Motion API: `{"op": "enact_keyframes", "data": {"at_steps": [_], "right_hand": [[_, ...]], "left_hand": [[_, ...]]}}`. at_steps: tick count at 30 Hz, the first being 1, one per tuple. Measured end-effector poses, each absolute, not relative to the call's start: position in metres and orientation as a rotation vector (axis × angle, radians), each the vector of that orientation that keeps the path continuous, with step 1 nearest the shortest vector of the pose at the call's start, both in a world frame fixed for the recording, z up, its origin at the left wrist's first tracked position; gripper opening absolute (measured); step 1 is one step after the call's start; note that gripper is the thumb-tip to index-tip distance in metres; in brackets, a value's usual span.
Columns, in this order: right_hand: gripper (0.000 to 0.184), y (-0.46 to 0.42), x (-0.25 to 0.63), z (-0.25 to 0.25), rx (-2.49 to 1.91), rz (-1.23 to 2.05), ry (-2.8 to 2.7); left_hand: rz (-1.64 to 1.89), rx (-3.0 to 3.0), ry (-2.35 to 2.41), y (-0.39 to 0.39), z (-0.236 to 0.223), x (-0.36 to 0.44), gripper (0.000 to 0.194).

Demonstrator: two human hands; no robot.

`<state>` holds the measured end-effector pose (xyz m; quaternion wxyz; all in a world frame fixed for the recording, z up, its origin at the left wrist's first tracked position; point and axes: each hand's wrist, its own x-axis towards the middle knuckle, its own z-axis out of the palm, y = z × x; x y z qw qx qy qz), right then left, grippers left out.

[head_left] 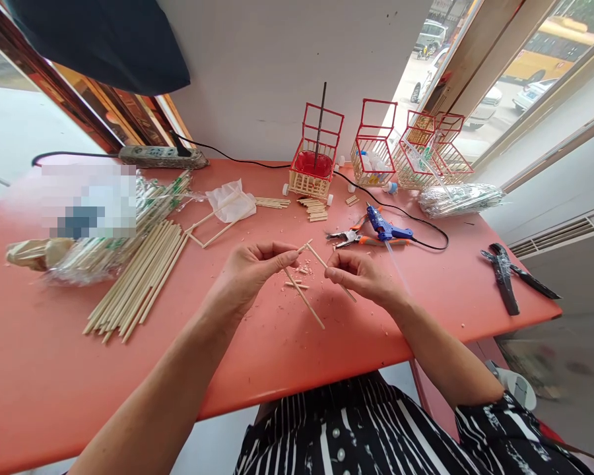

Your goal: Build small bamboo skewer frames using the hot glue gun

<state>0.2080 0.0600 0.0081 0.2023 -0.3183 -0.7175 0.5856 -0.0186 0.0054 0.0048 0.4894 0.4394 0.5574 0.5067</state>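
My left hand point(262, 264) is closed, pinching a short wooden stick point(303, 249) between thumb and fingers. A longer wooden stick point(307, 302) slants down from beneath that hand; its upper end is hidden by the fingers. My right hand point(354, 270) is closed on another wooden stick point(319, 256), whose upper end meets the short stick at a corner. Both hands are above the red table point(257, 356). Cut stick pieces point(297, 285) and small chips lie below them. A U-shaped stick frame point(218, 235) rests farther left, partly on a white plastic scrap point(232, 201).
Loose sticks point(133, 284) and bagged sticks point(153, 198) lie left. Behind stand small stick carts with red rims point(313, 173) point(373, 158). A blue glue gun point(387, 228), its cord and orange-handled pliers point(346, 237) lie right of centre. A black cutter point(505, 280) sits near the right edge.
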Motion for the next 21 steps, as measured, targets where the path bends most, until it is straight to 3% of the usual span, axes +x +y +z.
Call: {"op": "enact_keyframes", "data": {"at_steps": [21], "right_hand": [[0.038, 0.0583, 0.2062, 0.0106, -0.986, 1.558, -2.047]], "left_hand": [[1.219, 1.074, 1.405, 0.0049, 0.0109, -0.0172, 0.022]]}}
